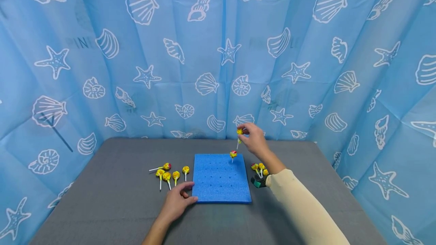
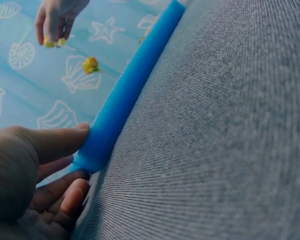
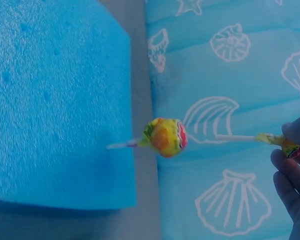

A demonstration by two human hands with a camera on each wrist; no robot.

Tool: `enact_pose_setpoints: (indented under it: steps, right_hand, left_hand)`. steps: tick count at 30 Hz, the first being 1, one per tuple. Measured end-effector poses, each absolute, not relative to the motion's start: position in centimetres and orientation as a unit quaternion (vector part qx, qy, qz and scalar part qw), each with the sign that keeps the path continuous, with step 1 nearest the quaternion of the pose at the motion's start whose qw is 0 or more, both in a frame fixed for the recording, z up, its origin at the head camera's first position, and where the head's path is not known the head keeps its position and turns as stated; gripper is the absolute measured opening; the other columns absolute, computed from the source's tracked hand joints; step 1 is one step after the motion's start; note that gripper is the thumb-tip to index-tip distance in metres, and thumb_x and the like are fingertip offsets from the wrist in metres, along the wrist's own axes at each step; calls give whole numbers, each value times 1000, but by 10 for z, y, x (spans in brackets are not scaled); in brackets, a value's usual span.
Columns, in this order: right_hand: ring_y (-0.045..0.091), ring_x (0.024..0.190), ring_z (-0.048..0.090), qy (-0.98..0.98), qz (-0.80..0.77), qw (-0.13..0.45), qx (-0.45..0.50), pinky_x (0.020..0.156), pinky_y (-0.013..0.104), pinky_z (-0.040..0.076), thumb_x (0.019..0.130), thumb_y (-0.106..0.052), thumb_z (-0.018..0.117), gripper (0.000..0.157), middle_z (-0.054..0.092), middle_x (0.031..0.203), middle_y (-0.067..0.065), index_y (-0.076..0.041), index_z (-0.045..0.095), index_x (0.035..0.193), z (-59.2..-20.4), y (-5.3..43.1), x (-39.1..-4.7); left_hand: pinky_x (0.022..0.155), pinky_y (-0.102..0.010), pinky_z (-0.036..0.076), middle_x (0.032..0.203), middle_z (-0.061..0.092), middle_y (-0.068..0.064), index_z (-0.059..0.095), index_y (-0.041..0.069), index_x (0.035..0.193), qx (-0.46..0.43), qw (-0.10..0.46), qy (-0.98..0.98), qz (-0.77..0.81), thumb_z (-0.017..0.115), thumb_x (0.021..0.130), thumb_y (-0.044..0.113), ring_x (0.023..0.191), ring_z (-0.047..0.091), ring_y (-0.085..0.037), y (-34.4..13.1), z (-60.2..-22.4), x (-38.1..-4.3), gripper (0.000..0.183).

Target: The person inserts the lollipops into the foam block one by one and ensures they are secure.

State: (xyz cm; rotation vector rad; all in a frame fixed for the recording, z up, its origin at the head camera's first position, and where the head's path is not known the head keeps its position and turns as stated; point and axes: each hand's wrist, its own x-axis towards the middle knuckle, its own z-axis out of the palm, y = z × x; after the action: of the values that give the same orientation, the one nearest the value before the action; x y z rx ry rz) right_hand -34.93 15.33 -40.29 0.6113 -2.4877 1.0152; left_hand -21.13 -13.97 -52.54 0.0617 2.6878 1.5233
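Note:
A blue foam board [image 1: 218,194] with rows of small holes lies flat on the table. One lollipop [image 1: 233,154] in a yellow and red wrapper stands by its stick near the board's far right corner. Above that corner my right hand [image 1: 254,139] pinches another lollipop [image 3: 240,137] by its wrapped head; in the right wrist view its white stick is free of the foam. My left hand [image 1: 177,201] rests at the board's near left edge. Thumb and fingers touch the foam there, seen closely in the left wrist view.
Several yellow lollipops [image 1: 166,176] lie loose left of the board. More lollipops [image 1: 261,166] lie to its right, partly behind my right forearm and wrist strap [image 1: 259,182]. The grey table [image 1: 119,207] ends at a blue shell-patterned curtain [image 1: 184,67].

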Motion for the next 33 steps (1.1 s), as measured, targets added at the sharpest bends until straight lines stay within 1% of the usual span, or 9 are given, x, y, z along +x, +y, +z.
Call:
enact_pose_setpoints:
  steps: [10, 15, 18, 21, 24, 30, 33]
  right_hand:
    - [29, 96, 65, -872, 381, 208, 227, 82, 40, 52, 85, 1, 72, 22, 63, 106, 13, -2, 66, 105, -415, 137, -353]
    - [27, 101, 64, -883, 380, 183, 208, 85, 39, 51, 88, -2, 71, 21, 63, 109, 11, -2, 66, 108, -421, 128, -352]
    - [27, 101, 63, -884, 380, 177, 207, 85, 41, 51, 88, -2, 71, 22, 62, 109, 11, -2, 66, 109, -425, 123, -352]
    - [27, 99, 63, -881, 376, 189, 216, 83, 42, 52, 86, -1, 72, 23, 63, 107, 10, -1, 66, 108, -430, 119, -353]
    - [25, 96, 64, -882, 365, 201, 220, 81, 40, 52, 85, -1, 73, 23, 65, 105, 9, -3, 66, 107, -435, 116, -353]
    - [25, 93, 64, -881, 360, 214, 221, 81, 40, 52, 83, 1, 75, 24, 66, 103, 10, -3, 67, 106, -445, 109, -351]
    - [24, 94, 64, -884, 355, 211, 218, 81, 39, 52, 83, 0, 75, 24, 65, 104, 9, -3, 66, 106, -450, 106, -350]
  left_hand:
    - [65, -33, 40, 108, 60, -4, 64, 12, 124, 15, 24, 871, 491, 83, 78, 22, 77, 50, -17, -140, -527, -212, 50]
    - [66, -33, 40, 107, 60, -3, 64, 13, 124, 17, 27, 871, 489, 82, 78, 22, 78, 50, -17, -140, -528, -213, 51]
    - [65, -33, 40, 108, 60, -3, 64, 13, 125, 15, 28, 872, 488, 82, 78, 23, 78, 50, -17, -140, -526, -212, 51]
    - [65, -33, 40, 109, 60, -3, 64, 12, 125, 12, 28, 872, 489, 82, 78, 22, 78, 50, -17, -139, -524, -212, 51]
    - [65, -33, 40, 108, 60, -3, 64, 12, 125, 10, 29, 871, 491, 83, 78, 22, 78, 50, -17, -140, -524, -212, 51]
    - [65, -33, 40, 107, 60, -4, 64, 12, 124, 17, 29, 871, 491, 82, 78, 21, 77, 50, -17, -141, -525, -212, 50]
    - [65, -33, 40, 107, 60, -4, 64, 12, 124, 22, 26, 870, 491, 82, 78, 20, 77, 50, -17, -141, -525, -212, 50]
